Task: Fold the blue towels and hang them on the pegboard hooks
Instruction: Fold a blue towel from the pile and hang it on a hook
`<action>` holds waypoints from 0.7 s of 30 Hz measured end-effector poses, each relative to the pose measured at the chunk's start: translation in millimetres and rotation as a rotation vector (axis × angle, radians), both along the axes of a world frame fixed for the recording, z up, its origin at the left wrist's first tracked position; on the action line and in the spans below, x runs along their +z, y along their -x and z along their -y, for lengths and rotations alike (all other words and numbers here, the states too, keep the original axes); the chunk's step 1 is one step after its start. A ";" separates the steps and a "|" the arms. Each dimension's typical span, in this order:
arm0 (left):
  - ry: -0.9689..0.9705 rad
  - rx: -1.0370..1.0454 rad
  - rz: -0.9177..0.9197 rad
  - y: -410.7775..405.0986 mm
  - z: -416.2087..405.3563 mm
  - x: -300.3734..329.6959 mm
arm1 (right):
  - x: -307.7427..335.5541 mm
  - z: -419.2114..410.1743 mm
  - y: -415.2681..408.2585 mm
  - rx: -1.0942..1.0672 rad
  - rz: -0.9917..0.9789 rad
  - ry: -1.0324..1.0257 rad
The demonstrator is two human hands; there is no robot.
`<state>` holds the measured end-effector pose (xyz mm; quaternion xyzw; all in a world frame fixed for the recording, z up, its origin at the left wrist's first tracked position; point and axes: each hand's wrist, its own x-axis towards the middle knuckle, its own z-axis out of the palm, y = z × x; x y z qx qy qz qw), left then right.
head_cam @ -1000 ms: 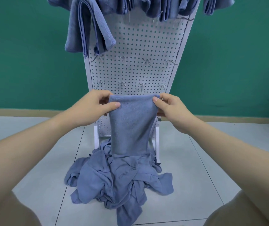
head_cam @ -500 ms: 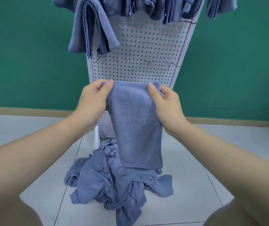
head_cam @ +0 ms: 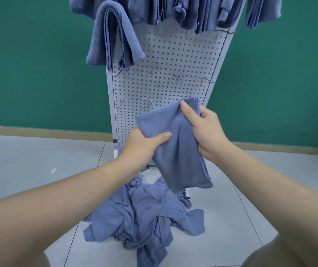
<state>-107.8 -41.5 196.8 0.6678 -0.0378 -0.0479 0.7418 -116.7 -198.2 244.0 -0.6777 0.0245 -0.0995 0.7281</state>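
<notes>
Your left hand (head_cam: pixel 144 145) grips the folded towel (head_cam: pixel 175 147) at its left edge, thumb laid across the front, fingers hidden behind the cloth. Your right hand (head_cam: pixel 204 130) pinches the towel's upper right edge, thumb on the front face near the top corner, fingers curled round the back. The hands sit close together, the right one higher. The towel is held in the air in front of the lower pegboard (head_cam: pixel 173 60), tilted, its top corner up by your right thumb and its bottom end hanging down to the right.

Below it, a pile (head_cam: pixel 144 220) of unfolded blue towels lies crumpled on the tiled floor (head_cam: pixel 29 157) at the foot of the board. Faint lettering shows on one of them; I can't read it.

On the board, two rows of bare hooks (head_cam: pixel 152 75) show above your hands. A hung towel (head_cam: pixel 113 35) drapes folded over a hook at upper left. A top row (head_cam: pixel 202 12) of more hung towels runs along the frame's upper edge. A green wall (head_cam: pixel 38 64) stands behind.
</notes>
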 end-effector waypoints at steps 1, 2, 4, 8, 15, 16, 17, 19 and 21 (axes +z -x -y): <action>-0.004 0.027 0.012 -1.2 -0.9 1.4 | -0.4 2.8 0.0 0.007 -0.003 0.013; -0.011 0.049 0.026 -2.2 -2.4 3.8 | -0.8 5.2 0.7 0.018 -0.007 0.026; -0.031 0.077 0.052 -2.8 -5.6 9.5 | -2.4 9.2 1.6 0.032 -0.016 0.080; -0.158 0.171 0.138 -3.1 -7.0 14.5 | -6.4 14.0 3.4 0.024 -0.010 0.170; -0.324 0.272 0.313 -0.5 -2.6 15.3 | -14.4 3.7 4.6 -0.082 0.042 0.246; -0.315 0.272 0.334 0.5 -1.9 15.3 | -15.0 3.0 4.1 -0.103 0.047 0.245; -0.309 0.288 0.345 0.9 -1.2 14.6 | -15.3 2.5 3.3 -0.120 0.053 0.247; -0.283 0.348 0.325 -0.8 -0.8 12.1 | -15.1 0.1 3.5 -0.125 0.083 0.267; -0.268 0.397 0.312 -4.2 -1.6 10.1 | -15.8 -3.6 4.3 -0.104 0.116 0.309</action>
